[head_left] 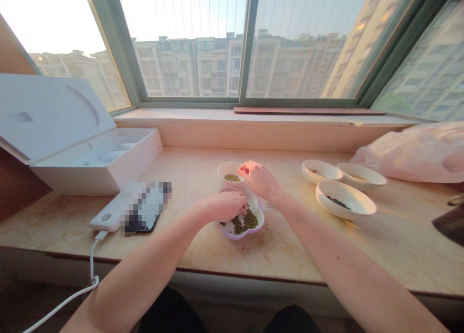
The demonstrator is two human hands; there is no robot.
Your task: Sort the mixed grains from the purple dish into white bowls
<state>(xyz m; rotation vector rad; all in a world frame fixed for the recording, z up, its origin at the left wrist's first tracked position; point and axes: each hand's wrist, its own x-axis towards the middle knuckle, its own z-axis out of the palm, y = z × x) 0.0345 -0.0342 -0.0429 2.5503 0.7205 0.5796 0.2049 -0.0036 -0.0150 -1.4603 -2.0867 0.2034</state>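
A white dish with a lilac outer wall stands near the counter's front and holds green mung beans. Over it, my left hand reaches down with bent fingers, the tips at the beans. What they hold, if anything, is hidden. Just behind stands a round white bowl with a smaller heap of mung beans on its bottom. At that bowl's right rim is my right hand, thumb and fingers pinched together. Anything between those fingertips is too small to make out.
Three white bowls stand to the right: one with dark beans, two others behind. A plastic bag lies beyond. At left are an open white box, a phone and a white power bank with its cable.
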